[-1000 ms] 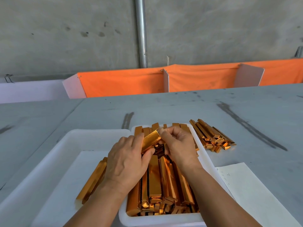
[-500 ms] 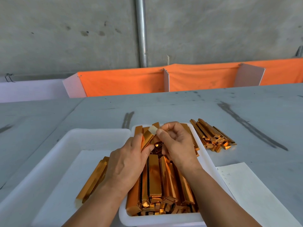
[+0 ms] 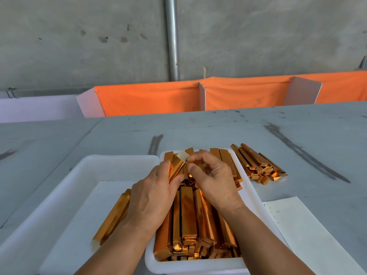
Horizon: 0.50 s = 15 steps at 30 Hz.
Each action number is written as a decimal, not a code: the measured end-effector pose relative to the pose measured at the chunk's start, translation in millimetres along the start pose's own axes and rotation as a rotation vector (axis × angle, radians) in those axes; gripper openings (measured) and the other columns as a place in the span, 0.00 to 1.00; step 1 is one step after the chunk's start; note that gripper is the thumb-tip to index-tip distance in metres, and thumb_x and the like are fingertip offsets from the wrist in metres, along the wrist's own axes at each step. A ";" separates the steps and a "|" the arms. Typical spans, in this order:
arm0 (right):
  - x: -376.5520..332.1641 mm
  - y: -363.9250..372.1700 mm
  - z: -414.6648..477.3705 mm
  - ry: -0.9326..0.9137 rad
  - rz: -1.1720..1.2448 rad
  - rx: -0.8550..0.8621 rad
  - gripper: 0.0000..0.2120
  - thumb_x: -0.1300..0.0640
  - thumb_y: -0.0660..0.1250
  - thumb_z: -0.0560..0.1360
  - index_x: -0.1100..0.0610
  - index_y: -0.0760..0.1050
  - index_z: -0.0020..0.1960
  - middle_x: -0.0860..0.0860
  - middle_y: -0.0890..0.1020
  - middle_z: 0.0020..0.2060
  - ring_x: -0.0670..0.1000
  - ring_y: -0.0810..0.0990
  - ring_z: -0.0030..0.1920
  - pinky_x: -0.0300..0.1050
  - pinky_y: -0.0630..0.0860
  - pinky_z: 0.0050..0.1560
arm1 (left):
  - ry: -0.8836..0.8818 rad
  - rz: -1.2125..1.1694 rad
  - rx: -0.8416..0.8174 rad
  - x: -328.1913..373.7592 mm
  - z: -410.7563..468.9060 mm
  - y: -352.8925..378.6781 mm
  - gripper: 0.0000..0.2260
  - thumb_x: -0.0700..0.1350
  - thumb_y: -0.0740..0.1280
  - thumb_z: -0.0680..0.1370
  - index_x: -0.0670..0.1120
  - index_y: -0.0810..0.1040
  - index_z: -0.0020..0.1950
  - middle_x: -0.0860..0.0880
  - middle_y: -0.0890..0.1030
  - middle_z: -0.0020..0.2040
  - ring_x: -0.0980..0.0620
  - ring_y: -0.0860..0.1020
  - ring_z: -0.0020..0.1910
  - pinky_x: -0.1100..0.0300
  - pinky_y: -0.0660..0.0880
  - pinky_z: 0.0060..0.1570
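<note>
- Gold box [image 3: 175,168], long and narrow with a foil finish, is held in the air over the far end of the right tray [image 3: 198,267], tilted with its far end up.
- Left hand [image 3: 154,197] grips the gold box round its lower half, thumb on the near side and fingers wrapped behind.
- Right hand [image 3: 212,181] has its fingers curled; forefinger and thumb tips pinch the box's upper end, right at the open white flap [image 3: 182,155].
- Right tray is white plastic and sits at the near edge of the table [image 3: 198,132]; it is packed with more gold boxes [image 3: 187,213] lying lengthwise.
- Left tray [image 3: 99,158] is white too and touches the right tray's side, also at the near edge; a few finished boxes [image 3: 111,217] lie in it beside the left wrist.
- Loose pile of gold boxes [image 3: 256,165] lies on the table just right of the right tray's far corner.
- Paper sheet [image 3: 309,235] with handwriting lies towards the near right corner, beside the right tray.
- Orange cloth [image 3: 151,100] runs along past the far edge; a metal pipe [image 3: 172,36] stands against the concrete wall behind it.
</note>
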State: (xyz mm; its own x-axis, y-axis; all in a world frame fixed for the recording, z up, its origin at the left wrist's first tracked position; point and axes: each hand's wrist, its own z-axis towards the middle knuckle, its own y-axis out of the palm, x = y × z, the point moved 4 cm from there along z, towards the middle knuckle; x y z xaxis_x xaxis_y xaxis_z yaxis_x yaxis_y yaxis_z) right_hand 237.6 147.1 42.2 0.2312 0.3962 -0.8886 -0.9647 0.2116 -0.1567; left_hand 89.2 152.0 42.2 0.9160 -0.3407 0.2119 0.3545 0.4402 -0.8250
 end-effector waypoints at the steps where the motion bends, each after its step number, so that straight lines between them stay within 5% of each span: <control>1: 0.3 0.1 -0.3 -0.017 -0.033 -0.001 0.11 0.62 0.68 0.77 0.45 0.80 0.48 0.41 0.80 0.44 0.50 0.74 0.33 0.41 0.78 0.35 | 0.000 -0.002 -0.001 0.1 0.0 -0.3 0.29 0.67 0.45 0.74 0.49 0.70 0.61 0.52 0.80 0.47 0.51 0.81 0.38 0.58 0.77 0.34; 7: -2.7 3.4 -0.4 -0.113 -0.242 -0.051 0.13 0.64 0.67 0.77 0.45 0.76 0.49 0.43 0.74 0.48 0.41 0.74 0.38 0.31 0.73 0.40 | 0.047 0.005 -0.008 2.9 -0.9 -1.9 0.30 0.67 0.43 0.74 0.50 0.69 0.62 0.53 0.79 0.46 0.52 0.80 0.38 0.61 0.75 0.34; 15: 0.4 4.3 2.7 0.107 0.033 -0.159 0.10 0.68 0.63 0.77 0.56 0.78 0.44 0.54 0.79 0.45 0.48 0.79 0.38 0.39 0.77 0.40 | 0.087 -0.001 -0.007 3.5 -2.7 -1.6 0.29 0.65 0.45 0.74 0.49 0.70 0.64 0.52 0.80 0.48 0.52 0.80 0.39 0.65 0.68 0.33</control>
State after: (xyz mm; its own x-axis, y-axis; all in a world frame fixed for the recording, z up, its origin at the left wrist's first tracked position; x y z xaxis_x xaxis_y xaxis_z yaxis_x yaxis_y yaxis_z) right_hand 233.9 150.6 42.4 0.1928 0.3017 -0.9337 -0.9812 0.0533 -0.1854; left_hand 91.3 147.8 42.9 0.8956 -0.4125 0.1664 0.3538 0.4338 -0.8287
